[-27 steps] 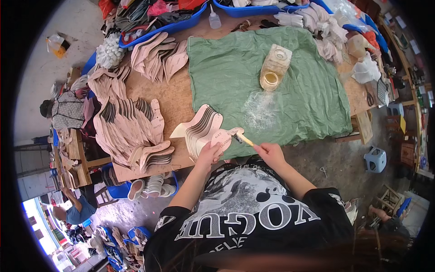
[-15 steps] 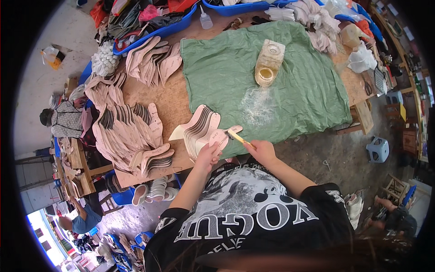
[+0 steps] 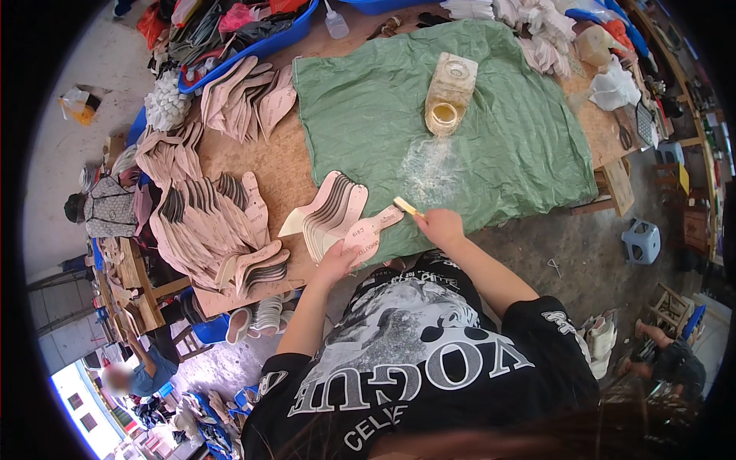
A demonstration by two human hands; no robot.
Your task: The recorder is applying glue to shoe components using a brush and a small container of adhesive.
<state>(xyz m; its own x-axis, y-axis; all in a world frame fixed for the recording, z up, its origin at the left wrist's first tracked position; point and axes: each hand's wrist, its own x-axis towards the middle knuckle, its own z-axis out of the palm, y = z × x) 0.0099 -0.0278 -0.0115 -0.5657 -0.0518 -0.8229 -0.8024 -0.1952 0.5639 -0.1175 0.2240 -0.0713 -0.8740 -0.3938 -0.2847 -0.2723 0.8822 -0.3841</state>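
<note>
My left hand [image 3: 335,261] pinches the wide end of a pink insole [image 3: 368,234] by its near edge. The insole points away to the right, over the edge of the green sheet [image 3: 360,115]. In my right hand [image 3: 442,227] is a small brush with a pale yellow handle [image 3: 406,205], its head at the insole's narrow far end; whether the bristles touch it is unclear. Just left of the held piece lies a fanned stack of pink insoles [image 3: 337,201]. A crusted glue container [image 3: 452,80] with a round opening of yellowish liquid stands on the sheet.
More fanned insole stacks [image 3: 207,222] cover the table's left side. Blue tubs of scraps [image 3: 276,46] and a squeeze bottle [image 3: 336,23] stand at the back. A pale smear [image 3: 433,169] marks the sheet. Scissors [image 3: 623,132] lie at right; a blue stool [image 3: 641,240] stands on the floor.
The brush has moved slightly up and right, to the insole's narrow end. My left hand has shifted left and the held insole now shows more fully, turned flatter. The whole view has shifted slightly.
</note>
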